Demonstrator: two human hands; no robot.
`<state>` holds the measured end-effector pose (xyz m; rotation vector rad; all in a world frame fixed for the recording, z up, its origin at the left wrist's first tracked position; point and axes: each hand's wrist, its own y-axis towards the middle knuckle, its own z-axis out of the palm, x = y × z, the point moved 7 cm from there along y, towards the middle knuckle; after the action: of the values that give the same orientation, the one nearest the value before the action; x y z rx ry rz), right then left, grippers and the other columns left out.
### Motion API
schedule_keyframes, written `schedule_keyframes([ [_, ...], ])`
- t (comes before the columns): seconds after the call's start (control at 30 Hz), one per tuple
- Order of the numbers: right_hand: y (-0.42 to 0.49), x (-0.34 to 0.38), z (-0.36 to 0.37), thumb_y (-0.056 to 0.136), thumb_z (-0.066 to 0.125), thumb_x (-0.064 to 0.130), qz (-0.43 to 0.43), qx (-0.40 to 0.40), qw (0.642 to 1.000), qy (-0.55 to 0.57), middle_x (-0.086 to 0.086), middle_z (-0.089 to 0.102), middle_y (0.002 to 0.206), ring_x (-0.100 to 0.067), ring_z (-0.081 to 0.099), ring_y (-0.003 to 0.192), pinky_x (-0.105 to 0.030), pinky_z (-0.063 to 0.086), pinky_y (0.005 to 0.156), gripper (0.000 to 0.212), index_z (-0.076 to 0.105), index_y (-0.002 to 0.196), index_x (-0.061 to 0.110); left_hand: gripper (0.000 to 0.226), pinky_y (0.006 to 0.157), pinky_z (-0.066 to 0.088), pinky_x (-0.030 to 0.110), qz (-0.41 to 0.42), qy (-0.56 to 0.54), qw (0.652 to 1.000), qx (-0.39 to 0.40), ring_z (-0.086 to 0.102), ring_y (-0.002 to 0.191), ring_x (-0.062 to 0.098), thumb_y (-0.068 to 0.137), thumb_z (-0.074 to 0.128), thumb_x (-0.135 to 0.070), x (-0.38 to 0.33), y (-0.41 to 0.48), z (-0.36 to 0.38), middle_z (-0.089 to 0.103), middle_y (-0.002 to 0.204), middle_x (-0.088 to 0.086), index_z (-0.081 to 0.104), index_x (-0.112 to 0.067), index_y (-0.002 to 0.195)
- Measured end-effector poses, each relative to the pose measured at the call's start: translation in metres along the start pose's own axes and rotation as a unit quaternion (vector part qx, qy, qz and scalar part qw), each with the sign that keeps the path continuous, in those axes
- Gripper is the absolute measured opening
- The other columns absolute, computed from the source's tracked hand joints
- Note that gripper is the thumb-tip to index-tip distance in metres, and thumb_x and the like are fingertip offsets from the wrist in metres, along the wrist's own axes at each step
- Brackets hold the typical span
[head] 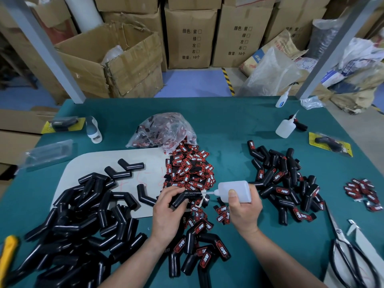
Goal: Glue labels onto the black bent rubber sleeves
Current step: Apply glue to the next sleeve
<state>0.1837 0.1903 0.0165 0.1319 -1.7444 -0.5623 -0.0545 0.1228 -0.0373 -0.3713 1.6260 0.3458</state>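
In the head view, at lower centre of the frame, the left hand (169, 208) has its grip closed round one black bent rubber sleeve (187, 198), fingers curled over it, holding it just above the teal counter (228, 125). Just to the right, the right hand (244, 208) has its grip wrapped round a translucent white plastic glue bottle (234, 191) turned on its side. The thumb lies across the bottle's body and the thin nozzle points left, reaching the held sleeve's far end; whether the tip touches cannot be told. Behind the hands, at mid-frame, lies a loose heap of red-and-black labels (191, 171), spilling from a clear plastic bag (164, 132). A big pile of unlabelled black sleeves (83, 215) fills the lower left, partly on a white rounded board (93, 163). Sleeves already bearing labels lie in a pile at the right (286, 183) and in a smaller cluster at bottom centre (199, 248). Black-handled scissors (349, 256) rest at lower right, and cardboard boxes (191, 38) stand along the top.
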Motion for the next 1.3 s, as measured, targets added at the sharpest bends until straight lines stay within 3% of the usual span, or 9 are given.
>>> schedule_keyframes([
  [0.07,0.0,-0.001,0.001,0.079,0.062,0.04,0.0,0.004,1.0,-0.003,0.026,0.063,0.08,0.012,0.055,0.065,-0.002,0.037,0.056,0.025,0.053,0.083,0.016,0.046,0.08,0.064,0.039,0.004,0.005,1.0,-0.005,0.067,0.111,0.017,0.088,0.077,0.001,-0.002,0.0,-0.001,0.064,0.118,-0.017,0.075,-0.041,0.106],
  [0.17,-0.001,-0.003,0.002,0.079,0.062,0.041,0.004,0.005,1.0,-0.003,0.027,0.063,0.081,0.011,0.055,0.064,-0.005,0.038,0.055,0.026,0.053,0.083,0.017,0.046,0.087,0.062,0.037,0.007,0.028,1.0,-0.008,0.065,0.113,0.01,0.088,0.078,-0.001,-0.004,0.0,-0.002,0.064,0.119,-0.019,0.074,-0.042,0.108],
  [0.5,-0.001,-0.002,0.001,0.079,0.062,0.042,0.0,0.005,1.0,-0.016,0.025,0.062,0.08,0.01,0.053,0.062,-0.005,0.036,0.053,0.026,0.052,0.081,0.019,0.048,0.08,0.063,0.03,0.008,0.015,1.0,-0.006,0.067,0.109,0.012,0.088,0.077,0.0,-0.008,-0.001,-0.002,0.063,0.118,-0.018,0.074,-0.044,0.106],
  [0.8,0.002,-0.005,-0.001,0.079,0.063,0.042,0.01,0.001,1.0,-0.007,0.016,0.056,0.064,0.008,0.054,0.061,-0.008,0.038,0.05,0.026,0.053,0.083,0.019,0.044,0.086,0.047,0.004,0.038,0.043,0.998,-0.035,0.062,0.11,-0.002,0.086,0.078,0.003,-0.02,-0.002,-0.006,0.064,0.113,-0.023,0.073,-0.037,0.105],
  [0.97,0.001,-0.002,-0.002,0.078,0.062,0.043,0.011,-0.004,1.0,-0.009,0.014,0.052,0.064,0.008,0.053,0.06,-0.015,0.039,0.049,0.027,0.053,0.082,0.017,0.043,0.081,0.051,0.006,0.029,0.028,0.999,-0.034,0.063,0.108,-0.002,0.087,0.077,0.005,-0.021,-0.003,-0.005,0.064,0.111,-0.024,0.074,-0.033,0.105],
  [1.1,-0.002,0.002,0.001,0.077,0.061,0.043,0.01,0.006,1.0,-0.018,0.016,0.05,0.064,0.012,0.051,0.061,-0.004,0.035,0.054,0.028,0.052,0.08,0.017,0.041,0.079,0.054,0.008,0.027,0.028,0.999,-0.024,0.064,0.109,-0.001,0.087,0.077,0.005,-0.021,-0.003,-0.004,0.064,0.113,-0.024,0.074,-0.031,0.107],
  [1.3,0.001,0.006,0.001,0.078,0.061,0.041,0.007,0.006,1.0,-0.017,0.018,0.051,0.067,0.013,0.052,0.062,-0.002,0.034,0.053,0.028,0.053,0.081,0.015,0.04,0.077,0.057,0.013,0.017,0.011,0.999,-0.03,0.065,0.106,-0.001,0.087,0.075,0.005,-0.02,-0.004,-0.004,0.064,0.112,-0.023,0.074,-0.03,0.105],
])
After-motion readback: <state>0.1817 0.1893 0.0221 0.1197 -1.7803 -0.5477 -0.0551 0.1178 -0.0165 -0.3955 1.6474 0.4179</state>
